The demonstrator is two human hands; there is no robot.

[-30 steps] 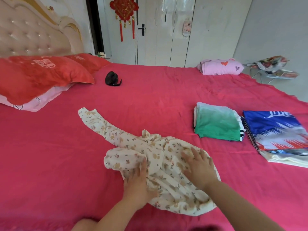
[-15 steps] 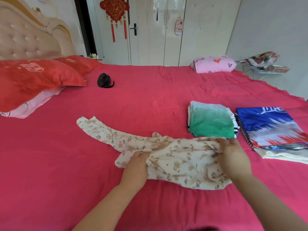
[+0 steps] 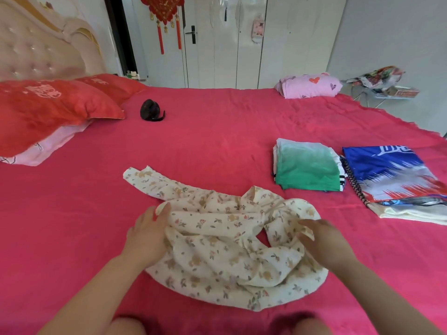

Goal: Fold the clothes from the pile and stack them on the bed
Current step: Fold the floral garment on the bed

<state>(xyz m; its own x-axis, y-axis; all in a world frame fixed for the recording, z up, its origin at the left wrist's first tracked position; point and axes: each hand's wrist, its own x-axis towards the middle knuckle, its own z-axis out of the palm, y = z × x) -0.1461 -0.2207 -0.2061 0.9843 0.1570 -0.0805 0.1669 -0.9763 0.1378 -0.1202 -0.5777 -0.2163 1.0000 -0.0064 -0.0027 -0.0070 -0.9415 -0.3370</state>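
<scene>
Gripping a crumpled cream floral garment (image 3: 217,252) at its sides, left hand (image 3: 147,235) and right hand (image 3: 324,243) apart, garment lying between them on the pink bed (image 3: 217,141), folded green top (image 3: 308,172) beyond the right hand

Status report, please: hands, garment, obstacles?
Left hand on floral garment, left edge, grip unclear; right hand grips its right side. Garment rumpled, not folded. Green folded stack apart, to the right; nothing in the way.
</scene>
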